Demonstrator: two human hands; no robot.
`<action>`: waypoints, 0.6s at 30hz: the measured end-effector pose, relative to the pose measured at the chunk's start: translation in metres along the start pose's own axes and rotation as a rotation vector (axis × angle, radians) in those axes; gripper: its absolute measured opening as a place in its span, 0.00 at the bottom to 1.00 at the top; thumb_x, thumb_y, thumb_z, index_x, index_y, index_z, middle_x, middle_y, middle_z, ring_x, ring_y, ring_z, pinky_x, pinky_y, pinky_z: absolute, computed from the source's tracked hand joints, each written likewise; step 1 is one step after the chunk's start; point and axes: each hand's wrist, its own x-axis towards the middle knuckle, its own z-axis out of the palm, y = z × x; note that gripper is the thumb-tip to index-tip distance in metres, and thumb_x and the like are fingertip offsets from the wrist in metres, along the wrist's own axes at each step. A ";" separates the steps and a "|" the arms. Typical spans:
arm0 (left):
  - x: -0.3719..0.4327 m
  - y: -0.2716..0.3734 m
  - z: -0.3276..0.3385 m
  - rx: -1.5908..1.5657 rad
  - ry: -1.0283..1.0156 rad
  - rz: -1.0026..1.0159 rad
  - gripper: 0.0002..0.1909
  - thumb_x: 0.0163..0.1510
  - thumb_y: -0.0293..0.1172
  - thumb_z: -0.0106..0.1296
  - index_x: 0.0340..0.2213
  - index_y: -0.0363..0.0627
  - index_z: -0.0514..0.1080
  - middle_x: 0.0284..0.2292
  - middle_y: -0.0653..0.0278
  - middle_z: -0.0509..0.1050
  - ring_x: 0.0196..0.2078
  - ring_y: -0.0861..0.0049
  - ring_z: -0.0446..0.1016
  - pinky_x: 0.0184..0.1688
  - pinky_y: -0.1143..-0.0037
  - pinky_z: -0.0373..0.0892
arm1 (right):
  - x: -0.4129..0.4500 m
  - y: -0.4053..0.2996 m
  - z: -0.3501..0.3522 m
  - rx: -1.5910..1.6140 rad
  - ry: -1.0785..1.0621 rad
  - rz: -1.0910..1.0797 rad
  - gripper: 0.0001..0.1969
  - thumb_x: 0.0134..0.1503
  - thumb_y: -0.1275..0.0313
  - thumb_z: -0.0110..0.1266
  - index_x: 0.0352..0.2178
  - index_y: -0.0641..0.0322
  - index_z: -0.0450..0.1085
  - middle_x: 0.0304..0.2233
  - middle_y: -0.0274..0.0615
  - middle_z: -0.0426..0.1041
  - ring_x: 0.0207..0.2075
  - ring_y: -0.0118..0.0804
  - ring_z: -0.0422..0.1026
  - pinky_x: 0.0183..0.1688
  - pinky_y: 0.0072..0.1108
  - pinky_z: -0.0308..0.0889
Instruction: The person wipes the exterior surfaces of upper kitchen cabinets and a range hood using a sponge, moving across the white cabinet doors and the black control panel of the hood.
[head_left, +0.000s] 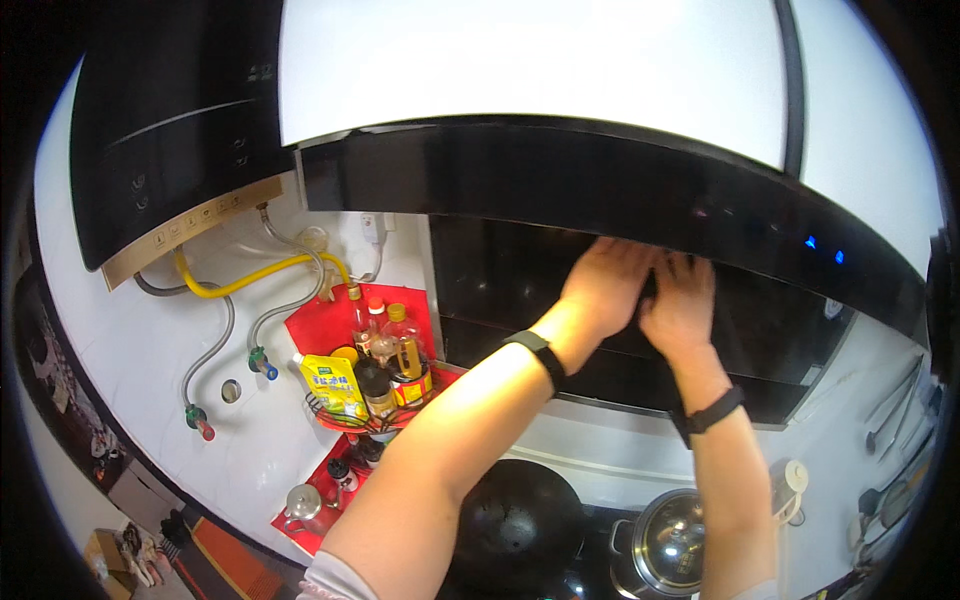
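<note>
Both arms reach up to the black glass range hood. My left hand lies near the hood's lower edge, its fingertips hidden behind the front panel. Beside it, my right hand is raised to the same edge, fingers upward and a little blurred. Each wrist wears a black band. Whether the fingers hold anything behind the edge is hidden. Two blue lights glow on the panel, right of the hands. Below the arms are a dark wok and a lidded steel pot, the pot partly covered by my right forearm.
At left, a corner rack holds bottles, jars and a yellow pouch. Above it, a yellow hose and metal hoses run from a black water heater. Utensils hang at right near a cream-coloured container.
</note>
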 end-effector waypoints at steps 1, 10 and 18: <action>-0.013 -0.021 -0.014 -0.017 -0.059 -0.047 0.27 0.56 0.29 0.48 0.57 0.36 0.69 0.58 0.47 0.72 0.66 0.55 0.66 0.72 0.59 0.55 | 0.010 -0.025 0.010 0.001 0.018 -0.028 0.35 0.42 0.73 0.62 0.57 0.57 0.71 0.62 0.49 0.67 0.66 0.59 0.59 0.68 0.54 0.53; -0.118 -0.179 -0.086 0.120 -0.027 -0.344 0.41 0.49 0.24 0.54 0.65 0.33 0.61 0.67 0.46 0.62 0.73 0.57 0.56 0.76 0.59 0.48 | 0.093 -0.219 0.077 0.066 -0.012 -0.229 0.34 0.52 0.69 0.54 0.63 0.56 0.67 0.65 0.44 0.65 0.62 0.54 0.63 0.60 0.46 0.62; -0.175 -0.148 -0.065 -0.004 -0.121 -0.508 0.41 0.50 0.25 0.55 0.66 0.29 0.58 0.70 0.40 0.55 0.75 0.53 0.50 0.76 0.59 0.43 | 0.046 -0.233 0.099 -0.034 0.007 -0.430 0.24 0.57 0.67 0.52 0.54 0.62 0.75 0.60 0.43 0.71 0.59 0.49 0.66 0.56 0.40 0.64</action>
